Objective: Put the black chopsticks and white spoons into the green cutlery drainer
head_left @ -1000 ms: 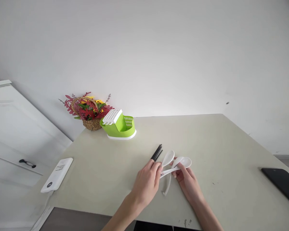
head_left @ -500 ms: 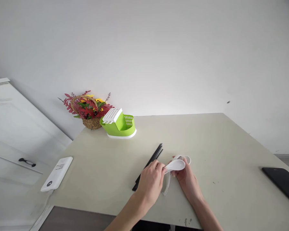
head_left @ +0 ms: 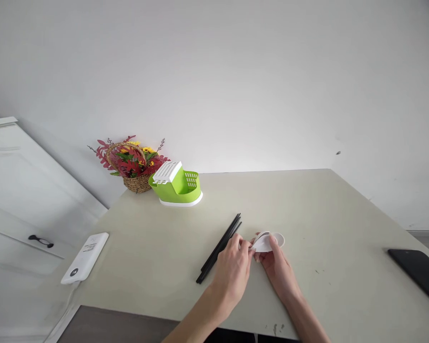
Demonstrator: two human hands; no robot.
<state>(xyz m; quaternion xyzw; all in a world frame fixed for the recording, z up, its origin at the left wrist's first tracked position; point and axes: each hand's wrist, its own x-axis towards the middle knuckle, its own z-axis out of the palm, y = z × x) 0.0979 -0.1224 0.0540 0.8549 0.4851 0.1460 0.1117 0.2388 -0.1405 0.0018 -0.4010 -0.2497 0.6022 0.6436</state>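
Note:
White spoons (head_left: 261, 245) are bunched between my two hands, low over the near part of the table. My left hand (head_left: 233, 267) pinches them at the handle side. Around their bowls closes my right hand (head_left: 276, 262), thumb on top. How many spoons there are cannot be made out, since fingers cover parts of them. Just left of my left hand, several black chopsticks (head_left: 219, 250) lie slanted on the table.
A green and white cutlery holder (head_left: 175, 188) stands at the back left, before a wicker basket (head_left: 136, 183) of artificial flowers. A white power bank (head_left: 86, 257) with a cable lies on the table's (head_left: 289, 200) left edge, a black phone (head_left: 416, 271) at the right.
My left hand has shifted right, closer to my right hand. The spoon it held up now lies against the others, and the handle that hung below is out of sight.

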